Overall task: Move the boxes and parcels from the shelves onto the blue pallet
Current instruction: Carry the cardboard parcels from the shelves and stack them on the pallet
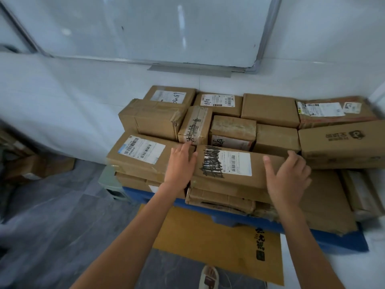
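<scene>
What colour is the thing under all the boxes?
Blue. The pallet shows best in the head view, under the brown boxes.

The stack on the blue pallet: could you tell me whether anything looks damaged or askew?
Yes. The bottom box at the front, under the scribbled-label box, looks crushed and torn along its edge. The logo box on the right sits tilted.

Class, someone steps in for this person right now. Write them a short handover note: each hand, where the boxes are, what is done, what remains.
Left hand: flat against the left end of the front box with the scribbled-over label.
Right hand: spread on that box's right end, fingers straight.
That box sits on the front of the stack, on top of other boxes.
Done: many cardboard boxes already stacked on the blue pallet by the wall.
Left: let go of this box once it sits square; the shelves are out of view, so what remains there cannot be told.
</scene>
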